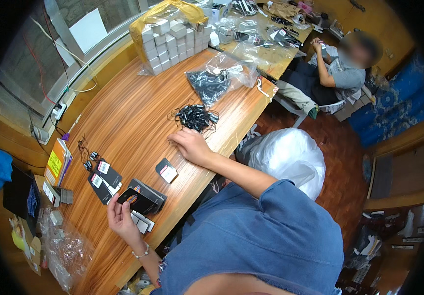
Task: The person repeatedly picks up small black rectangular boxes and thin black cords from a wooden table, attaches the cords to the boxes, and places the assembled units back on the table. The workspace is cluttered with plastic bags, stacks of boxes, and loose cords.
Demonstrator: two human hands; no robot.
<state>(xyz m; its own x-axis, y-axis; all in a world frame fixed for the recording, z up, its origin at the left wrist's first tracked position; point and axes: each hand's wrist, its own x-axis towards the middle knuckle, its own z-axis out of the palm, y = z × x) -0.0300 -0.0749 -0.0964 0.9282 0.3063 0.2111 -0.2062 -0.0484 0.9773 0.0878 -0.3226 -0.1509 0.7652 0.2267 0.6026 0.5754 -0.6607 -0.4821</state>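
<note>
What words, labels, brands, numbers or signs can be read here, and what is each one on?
Black card held by the left hand: coloured oval logo, wording not copied out.
Yellow label on the upright booklets: dark lettering, not copied out.
Two barcoded tags farther left: print too small to read.
Lone dark tag: pale sticker with a red band, too small to read.

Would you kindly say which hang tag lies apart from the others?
The dark hang tag nearest the right hand; the other tags are grouped near the left hand.
</note>
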